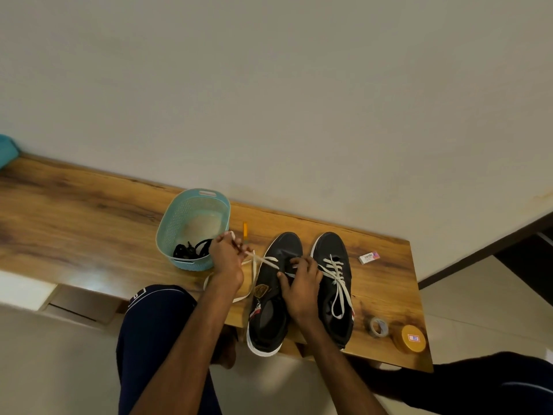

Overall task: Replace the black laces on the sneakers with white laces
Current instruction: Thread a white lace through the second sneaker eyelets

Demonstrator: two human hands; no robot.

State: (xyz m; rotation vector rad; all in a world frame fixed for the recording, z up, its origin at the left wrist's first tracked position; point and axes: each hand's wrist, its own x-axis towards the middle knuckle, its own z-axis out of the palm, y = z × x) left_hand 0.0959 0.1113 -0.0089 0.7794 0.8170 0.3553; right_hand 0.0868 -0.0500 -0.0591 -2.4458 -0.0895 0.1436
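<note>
View: head camera, looking down over my forearms.
Desk (89, 211): wood-grain top set against a plain wall; it carries everything listed below.
Part-laced sneaker (282, 245): black with a white sole, toe toward the wall and heel over the near edge of the desk. It stands just beside its pair, on my left of it.
White lace (264, 260): crosses the eyelets nearest the toe. One end runs taut toward my left hand, and the slack loops down onto the desk.
Left hand (226, 259): fingers curled, pinching the white lace. It is raised in front of the basket's near wall.
Right hand (302, 284): fingers bent over the throat of the part-laced sneaker with the thumb on its flank, gripping the upper. I cannot tell whether it also holds lace.
Laced sneaker (329, 244): white lacing crossed up to the top, ends lying loose over the opening.
Basket (170, 223): teal, perforated, left of the sneakers.
Black laces (191, 250): bundled in the basket's near end.
Eraser box (369, 257): right of the laced sneaker.
Tape roll (378, 326): near the desk's right corner.
Yellow tin (410, 338): just beside the tape roll.
</note>
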